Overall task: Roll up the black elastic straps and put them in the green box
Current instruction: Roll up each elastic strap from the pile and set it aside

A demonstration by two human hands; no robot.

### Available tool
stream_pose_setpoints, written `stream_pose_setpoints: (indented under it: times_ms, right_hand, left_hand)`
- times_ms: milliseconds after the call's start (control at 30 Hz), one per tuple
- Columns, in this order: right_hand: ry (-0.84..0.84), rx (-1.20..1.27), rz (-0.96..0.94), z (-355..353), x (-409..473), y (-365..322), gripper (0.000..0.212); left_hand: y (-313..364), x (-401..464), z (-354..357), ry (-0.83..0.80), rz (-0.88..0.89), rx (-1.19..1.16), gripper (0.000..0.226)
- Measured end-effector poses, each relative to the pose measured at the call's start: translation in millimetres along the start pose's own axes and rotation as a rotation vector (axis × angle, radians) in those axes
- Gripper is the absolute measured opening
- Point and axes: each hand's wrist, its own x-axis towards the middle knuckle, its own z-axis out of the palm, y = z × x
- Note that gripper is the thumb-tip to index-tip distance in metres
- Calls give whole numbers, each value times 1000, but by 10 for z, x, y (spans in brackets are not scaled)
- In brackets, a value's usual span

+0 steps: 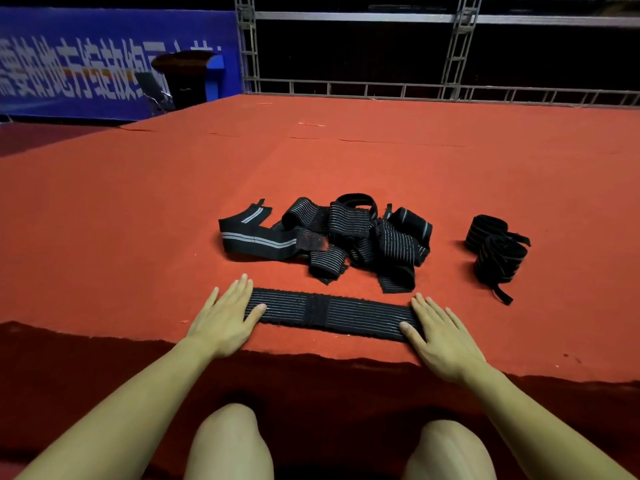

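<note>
— What step is shown on the red carpeted platform (138,209)?

— The flattening of one black elastic strap (329,311), by the look of it, ahead of rolling. The strap is laid out flat close to the platform's near edge, its long axis running roughly parallel to that edge, the right end sitting slightly nearer the edge than the left. A darker patch is seen across its middle.

— And the hands?

— Nothing is gripped. The left hand (225,317) is spread flat, fingers straight, with the thumb resting on the strap's left end. The right hand (440,336) is likewise laid flat and released, its fingers pressed over the right end.

— What is called for next?

— One end would probably have to be folded over and the strap rolled tightly along its length toward the other end, which should be held down so the elastic does not spring back. The finished roll would then be carried to the green box, which is not seen in the head view.

— How much is left?

— A tangled pile of unrolled straps (343,233) lies just behind the flat one, toward the platform's middle. Two rolled straps (495,247), a loose tail hanging from one, are set apart toward the right edge, not yet boxed.
</note>
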Motion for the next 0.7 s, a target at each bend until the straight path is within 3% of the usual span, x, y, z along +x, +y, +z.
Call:
stream_pose_setpoints:
  times_ms: [167, 233, 333, 433, 567, 633, 700]
  right_hand:
    - [163, 229, 106, 19, 47, 55, 60]
    - [210, 321, 127, -9, 54, 81, 43]
    - [263, 490, 141, -93, 21, 112, 25]
    - [263, 702, 162, -157, -13, 133, 21]
    - [167, 956, 171, -283, -41, 115, 17]
    - [89, 1089, 147, -378, -60, 90, 10]
    - [6, 1291, 96, -457, -55, 72, 49]
  left_hand:
    - [4, 41, -42, -81, -5, -58, 71]
    - [-7, 36, -34, -14, -49, -152, 69]
    - [9, 21, -15, 203, -256, -343, 63]
    - [37, 3, -21, 317, -314, -373, 39]
    - [18, 23, -69, 194, -307, -333, 33]
    - [2, 45, -135, 206, -282, -356, 29]
    - [14, 64, -284, 270, -270, -455, 25]
